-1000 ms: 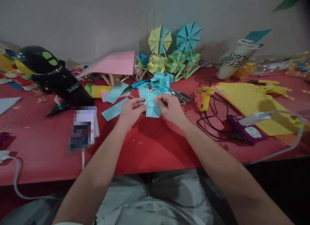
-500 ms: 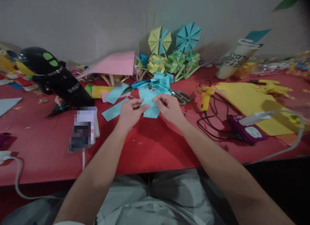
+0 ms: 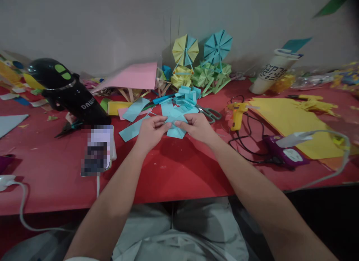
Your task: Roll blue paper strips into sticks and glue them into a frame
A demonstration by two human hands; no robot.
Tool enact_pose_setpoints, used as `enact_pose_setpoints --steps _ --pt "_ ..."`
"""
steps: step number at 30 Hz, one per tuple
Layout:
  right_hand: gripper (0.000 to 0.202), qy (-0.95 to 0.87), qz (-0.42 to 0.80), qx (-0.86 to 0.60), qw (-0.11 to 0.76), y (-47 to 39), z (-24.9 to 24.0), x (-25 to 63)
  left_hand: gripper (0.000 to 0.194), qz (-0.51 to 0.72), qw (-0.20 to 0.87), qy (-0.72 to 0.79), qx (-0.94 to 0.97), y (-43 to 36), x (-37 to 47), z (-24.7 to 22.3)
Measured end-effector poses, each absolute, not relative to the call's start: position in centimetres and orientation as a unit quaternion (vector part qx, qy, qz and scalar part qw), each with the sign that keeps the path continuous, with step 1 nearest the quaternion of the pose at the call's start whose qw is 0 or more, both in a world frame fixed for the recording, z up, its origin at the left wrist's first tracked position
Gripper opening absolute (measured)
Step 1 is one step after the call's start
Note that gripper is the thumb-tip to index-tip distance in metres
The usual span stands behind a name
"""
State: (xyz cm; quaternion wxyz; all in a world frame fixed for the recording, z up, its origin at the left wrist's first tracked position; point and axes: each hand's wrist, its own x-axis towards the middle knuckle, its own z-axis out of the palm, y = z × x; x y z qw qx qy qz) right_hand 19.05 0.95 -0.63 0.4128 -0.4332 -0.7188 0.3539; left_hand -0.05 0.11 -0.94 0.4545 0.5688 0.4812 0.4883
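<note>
Between my two hands is a piece of blue paper (image 3: pixel 176 132), creased, just above the red tabletop. My left hand (image 3: pixel 153 130) pinches its left side between thumb and bent fingers. On the other side my right hand (image 3: pixel 196 127) grips it, the thumb pressed near the middle and close to the left thumb. Fingertips partly hide the paper. Blue paper strips (image 3: pixel 134 128) lie left of my left hand. Behind the hands sits a heap of folded blue paper pieces (image 3: pixel 187 96). Grey-handled scissors (image 3: pixel 211 114) rest just beyond my right hand.
Paper wheel models (image 3: pixel 218 46) stand against the wall. At right are a yellow glue gun (image 3: pixel 238 115), a purple power strip (image 3: pixel 288 152), yellow sheets (image 3: pixel 283 118) and a tilted cup (image 3: pixel 273 72). A black bottle (image 3: pixel 77 98) and a phone (image 3: pixel 98 150) are at left.
My right thumb has moved left and down across the blue paper, nearer the left thumb. My left hand stays nearly in place. The view has shifted slightly.
</note>
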Motion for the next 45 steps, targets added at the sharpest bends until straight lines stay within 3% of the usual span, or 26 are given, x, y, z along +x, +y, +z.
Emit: enact_pose_setpoints --steps 9,21,30,38,43,45 --pt "0.062 -0.672 0.508 -0.403 0.357 1.1 -0.5 19.8 0.037 0.47 0.487 0.486 0.553 0.4 -0.6 -1.0" --pt "0.051 -0.677 0.542 -0.376 0.325 0.9 -0.8 19.7 0.034 0.443 0.462 0.436 0.632 0.3 -0.6 -0.7" --pt "0.046 -0.719 0.452 -0.397 0.347 0.9 -1.0 19.2 0.025 0.428 0.439 0.436 0.659 0.0 -0.5 -0.6" --pt "0.04 -0.687 0.411 -0.424 0.424 1.0 -1.3 18.7 0.036 0.468 0.443 0.492 0.585 0.6 -0.4 -1.2" --pt "0.036 -0.679 0.524 -0.409 0.312 0.8 -1.2 19.1 0.032 0.464 0.432 0.497 0.592 0.6 -0.7 -1.1" --pt "0.037 -0.663 0.549 -0.408 0.305 0.8 -1.1 19.3 0.035 0.464 0.448 0.492 0.585 0.5 -0.7 -1.0"
